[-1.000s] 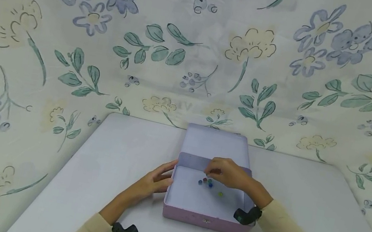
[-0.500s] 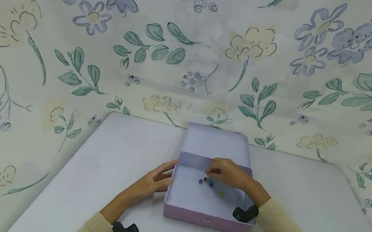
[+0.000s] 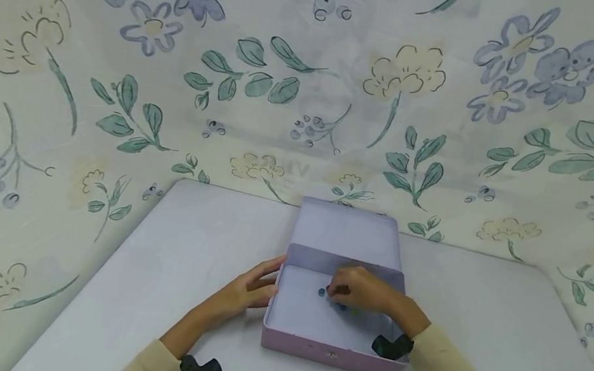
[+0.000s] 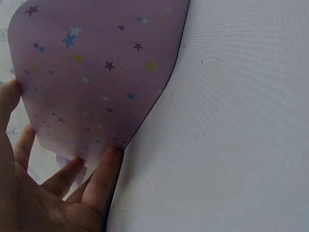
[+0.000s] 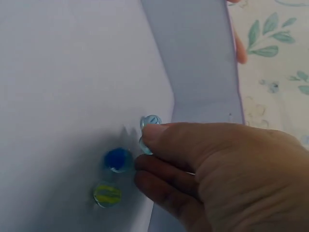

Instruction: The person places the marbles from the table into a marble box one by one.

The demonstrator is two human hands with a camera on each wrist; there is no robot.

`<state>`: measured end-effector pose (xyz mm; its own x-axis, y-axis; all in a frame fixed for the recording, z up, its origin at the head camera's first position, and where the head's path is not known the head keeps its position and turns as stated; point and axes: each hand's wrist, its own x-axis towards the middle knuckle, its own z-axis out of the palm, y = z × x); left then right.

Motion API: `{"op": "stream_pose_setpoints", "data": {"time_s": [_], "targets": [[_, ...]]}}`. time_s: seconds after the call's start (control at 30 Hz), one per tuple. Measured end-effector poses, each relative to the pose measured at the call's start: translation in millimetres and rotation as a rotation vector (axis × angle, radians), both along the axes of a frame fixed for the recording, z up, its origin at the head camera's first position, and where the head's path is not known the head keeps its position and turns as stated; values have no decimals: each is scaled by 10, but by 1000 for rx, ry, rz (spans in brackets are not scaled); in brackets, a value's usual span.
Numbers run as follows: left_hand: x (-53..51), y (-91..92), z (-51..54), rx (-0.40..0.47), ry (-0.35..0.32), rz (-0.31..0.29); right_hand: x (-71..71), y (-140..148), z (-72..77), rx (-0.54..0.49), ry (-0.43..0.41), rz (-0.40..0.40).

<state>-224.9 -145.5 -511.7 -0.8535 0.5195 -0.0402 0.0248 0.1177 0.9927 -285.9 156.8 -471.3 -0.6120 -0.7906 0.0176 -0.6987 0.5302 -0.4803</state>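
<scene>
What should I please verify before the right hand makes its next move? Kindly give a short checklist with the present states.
1. Lid open, leaving the box accessible: ok.
2. Left hand touching the side of the box: ok.
3. Right hand inside the box, near the marbles: ok.
4. Blue marble and yellow-streaked marble lying apart from each other: ok.
5. Pale glassy marble by the thumb firmly pinched: cannot tell; the thumb partly covers that spot.
6. Marbles unobstructed in the head view: not ok; the right hand covers some.
</scene>
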Motion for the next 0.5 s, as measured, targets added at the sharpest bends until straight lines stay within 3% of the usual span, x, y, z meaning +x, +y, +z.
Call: {"op": "stream_pose_setpoints", "data": {"time_s": [0.2, 0.5], "targets": [[4, -3, -2, 15, 3, -14, 21, -2, -41, 43, 3, 17], [6, -8, 10, 15, 13, -19, 20, -12, -35, 28, -3, 17]]}}
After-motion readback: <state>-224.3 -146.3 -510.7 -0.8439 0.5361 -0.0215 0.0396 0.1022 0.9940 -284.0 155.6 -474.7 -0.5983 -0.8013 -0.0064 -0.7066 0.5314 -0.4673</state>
